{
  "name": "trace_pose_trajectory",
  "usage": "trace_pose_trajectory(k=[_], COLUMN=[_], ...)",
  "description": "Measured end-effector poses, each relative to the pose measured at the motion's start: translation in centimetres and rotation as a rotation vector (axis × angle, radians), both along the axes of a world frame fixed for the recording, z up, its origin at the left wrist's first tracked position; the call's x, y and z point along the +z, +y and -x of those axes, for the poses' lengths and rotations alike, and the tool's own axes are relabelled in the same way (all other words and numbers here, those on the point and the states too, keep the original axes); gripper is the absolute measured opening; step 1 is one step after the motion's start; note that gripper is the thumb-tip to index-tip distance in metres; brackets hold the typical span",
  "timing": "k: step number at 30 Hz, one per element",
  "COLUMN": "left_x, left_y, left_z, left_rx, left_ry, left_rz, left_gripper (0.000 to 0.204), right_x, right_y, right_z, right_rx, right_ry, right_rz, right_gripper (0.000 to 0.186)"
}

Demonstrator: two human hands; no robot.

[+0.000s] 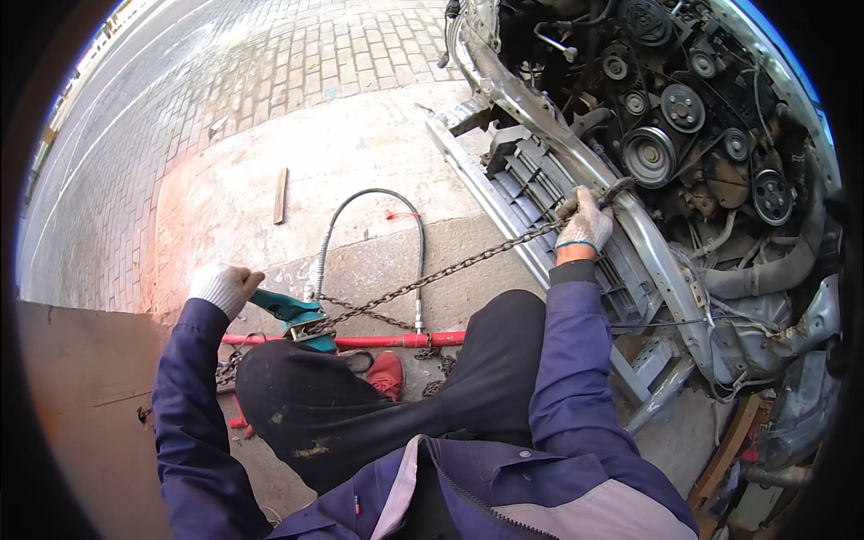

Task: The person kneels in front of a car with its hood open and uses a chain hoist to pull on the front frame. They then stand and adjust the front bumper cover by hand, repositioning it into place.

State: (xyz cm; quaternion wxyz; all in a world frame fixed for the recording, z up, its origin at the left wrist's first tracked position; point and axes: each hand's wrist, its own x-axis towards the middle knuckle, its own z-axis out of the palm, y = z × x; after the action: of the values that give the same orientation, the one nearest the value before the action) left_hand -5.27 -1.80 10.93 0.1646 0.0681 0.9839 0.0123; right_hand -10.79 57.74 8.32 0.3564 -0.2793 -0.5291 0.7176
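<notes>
My left hand [225, 286], in a white work glove, grips the teal handle of a lever chain hoist [297, 315] low on the left. A steel chain [432, 274] runs taut from the hoist up and right to my right hand [585, 220]. That gloved hand holds the chain's end with its hook [616, 189] against the bent silver front frame [540, 117] of a car. My knees in black trousers and a red shoe [387, 373] are below the chain.
An exposed engine [684, 126] with pulleys and belts fills the upper right. A grey grille piece [540, 180] hangs by the frame. A red bar [378, 340], a looped grey hose [369, 193] and a wooden strip [281, 194] lie on the concrete. Brown board [81, 405] at left.
</notes>
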Motion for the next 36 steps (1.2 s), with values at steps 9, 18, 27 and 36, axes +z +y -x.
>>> trace_pose_trajectory(k=[9,18,27,36], left_x=[-3.7,-15.9,-1.1,-4.2], left_y=[1.5,-17.4,-3.3,0.3], left_z=[-2.7,-19.5,-2.8,-3.8], left_rx=[-0.126,0.736,0.153,-0.071], left_ry=[0.473,0.014,0.269,0.61], left_rz=[-0.29,-0.292,-0.014,-0.369], left_gripper=[0.041,0.058,0.051,0.033], right_x=[1.6,1.8,1.3,0.6], right_y=[-0.6,-0.5,-0.6,0.3], right_z=[-0.7,-0.9,-0.6,-0.5], right_rx=[0.032,0.036,0.013,0.014], right_ry=[-0.052,-0.078,-0.041,-0.137], right_rz=[0.044,0.009,0.001,-0.087], right_gripper=[0.027,0.026,0.026,0.018])
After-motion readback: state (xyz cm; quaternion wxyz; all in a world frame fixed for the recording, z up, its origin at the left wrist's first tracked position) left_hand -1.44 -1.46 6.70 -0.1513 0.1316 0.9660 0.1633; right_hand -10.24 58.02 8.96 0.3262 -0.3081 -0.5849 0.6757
